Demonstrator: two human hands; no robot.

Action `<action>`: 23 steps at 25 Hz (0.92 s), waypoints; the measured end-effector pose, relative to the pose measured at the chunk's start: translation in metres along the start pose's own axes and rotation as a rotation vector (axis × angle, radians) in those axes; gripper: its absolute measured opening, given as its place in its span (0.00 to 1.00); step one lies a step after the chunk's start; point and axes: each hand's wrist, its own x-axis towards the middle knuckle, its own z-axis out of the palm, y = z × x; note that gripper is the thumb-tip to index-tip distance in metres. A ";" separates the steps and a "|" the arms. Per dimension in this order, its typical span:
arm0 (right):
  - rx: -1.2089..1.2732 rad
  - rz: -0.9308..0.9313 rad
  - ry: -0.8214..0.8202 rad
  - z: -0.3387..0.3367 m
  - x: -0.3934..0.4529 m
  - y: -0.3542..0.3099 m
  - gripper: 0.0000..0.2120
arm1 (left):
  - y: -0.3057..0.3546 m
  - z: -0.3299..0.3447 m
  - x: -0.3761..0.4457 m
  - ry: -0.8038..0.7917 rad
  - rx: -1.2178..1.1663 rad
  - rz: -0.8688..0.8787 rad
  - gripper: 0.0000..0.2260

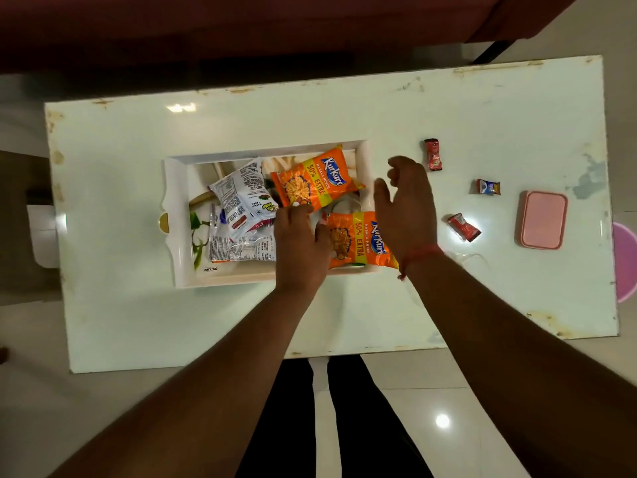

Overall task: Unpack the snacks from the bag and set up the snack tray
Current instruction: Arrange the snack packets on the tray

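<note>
Left grip (300, 243) flat; right grip (406, 208) hovers.

White tray (179, 215) on table (138, 322) holds two orange Kurkure packets (315, 182) and silver packets (241, 198). Left hand (300, 246) rests over tray, possibly touching the near packet. Right hand (406, 208) hovers, fingers loose. Small sachets (463, 227) and pink box (543, 219) to the right.

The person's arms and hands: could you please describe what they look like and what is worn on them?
Both forearms are bare, with no sleeves in view. The right hand has a thin red thread tied round its wrist. The left hand shows no band, ring or watch.
</note>
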 end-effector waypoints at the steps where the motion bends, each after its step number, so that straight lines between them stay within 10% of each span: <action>1: -0.003 0.003 -0.089 0.009 0.014 -0.011 0.20 | 0.004 0.000 0.003 0.027 -0.019 -0.050 0.13; 9: -0.092 0.223 -0.553 0.055 0.084 -0.036 0.27 | 0.013 0.009 0.015 -0.055 0.074 -0.078 0.22; 23: 0.152 0.134 -0.173 0.013 0.072 0.012 0.31 | 0.031 0.032 0.062 -0.505 0.185 0.166 0.31</action>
